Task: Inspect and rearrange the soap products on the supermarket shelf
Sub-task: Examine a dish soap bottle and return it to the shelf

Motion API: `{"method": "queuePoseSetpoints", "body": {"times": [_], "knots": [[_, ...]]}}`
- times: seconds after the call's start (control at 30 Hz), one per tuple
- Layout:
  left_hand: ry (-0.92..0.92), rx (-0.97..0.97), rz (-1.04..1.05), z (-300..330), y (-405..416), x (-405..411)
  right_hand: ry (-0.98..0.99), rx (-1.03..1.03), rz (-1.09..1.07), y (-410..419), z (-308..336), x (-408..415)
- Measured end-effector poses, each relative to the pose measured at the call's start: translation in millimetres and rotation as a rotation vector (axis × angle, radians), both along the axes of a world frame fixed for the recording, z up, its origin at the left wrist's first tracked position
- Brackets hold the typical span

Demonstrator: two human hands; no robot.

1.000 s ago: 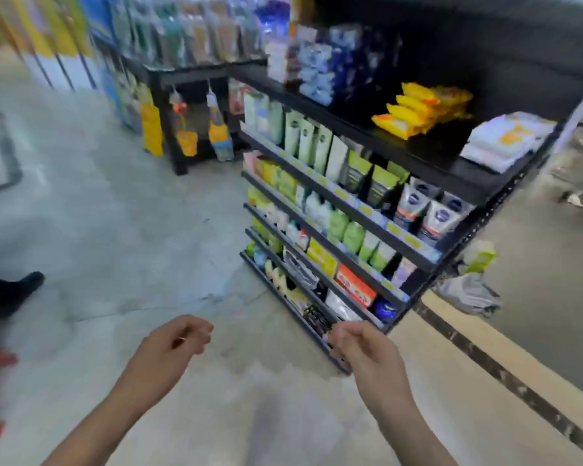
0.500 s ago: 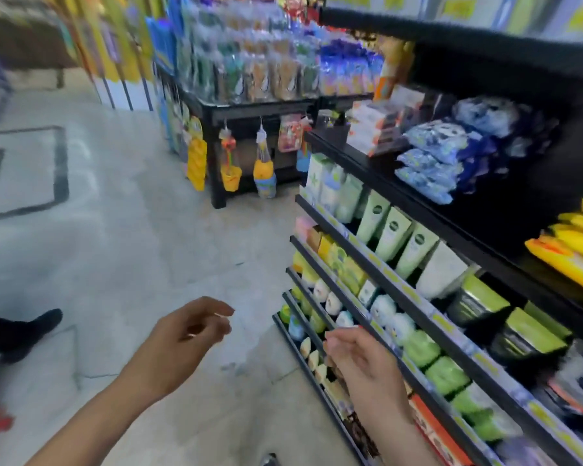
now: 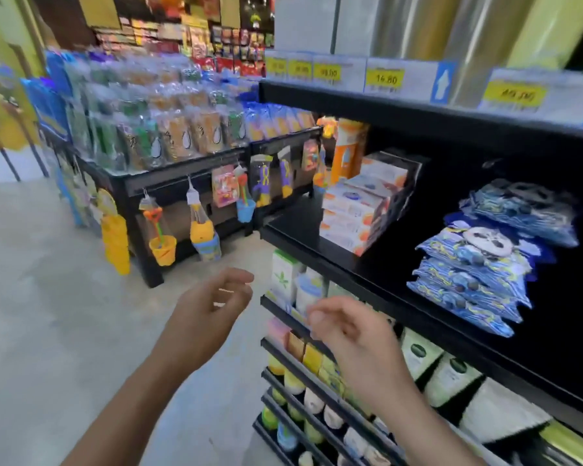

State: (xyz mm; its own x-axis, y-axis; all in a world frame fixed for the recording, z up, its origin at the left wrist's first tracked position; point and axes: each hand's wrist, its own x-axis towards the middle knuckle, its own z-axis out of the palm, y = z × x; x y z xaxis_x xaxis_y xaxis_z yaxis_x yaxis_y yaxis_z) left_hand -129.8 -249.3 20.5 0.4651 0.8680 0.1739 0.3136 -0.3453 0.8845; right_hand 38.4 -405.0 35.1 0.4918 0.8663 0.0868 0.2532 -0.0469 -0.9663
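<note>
A black supermarket shelf unit [image 3: 377, 284] fills the right side. On its deep tier stand stacked white-and-orange soap boxes [image 3: 357, 210] and piled blue patterned packs [image 3: 478, 270]. Lower tiers carry tubes, bottles and small boxes [image 3: 303, 354]. My left hand [image 3: 209, 314] hovers in front of the shelf's left end, fingers loosely curled, holding nothing. Empty as well, my right hand [image 3: 347, 334] is raised before the narrow tiers, its fingers loosely curled close to the shelf edge. The picture is motion-blurred.
A low black display table [image 3: 169, 176] with bagged goods on top and hanging toy buckets [image 3: 164, 250] stands to the left beyond an aisle of pale floor [image 3: 41, 314]. Yellow price tags [image 3: 386, 79] line the upper shelf edge.
The view has swung up and toward the shelf, so the upper tiers now show. Both hands have risen in the frame and stay empty.
</note>
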Motion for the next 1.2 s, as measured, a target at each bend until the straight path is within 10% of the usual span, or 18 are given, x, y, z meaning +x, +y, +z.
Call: {"method": "queuePoseSetpoints", "body": {"times": [0.43,1.2], "knots": [[0.263,0.514,-0.637,-22,218,121,-0.225,-0.01,-0.53,211,71,12],[0.203,0.617,-0.751,-29,268,133,-0.126,-0.111,-1.149,381,79,154]]}}
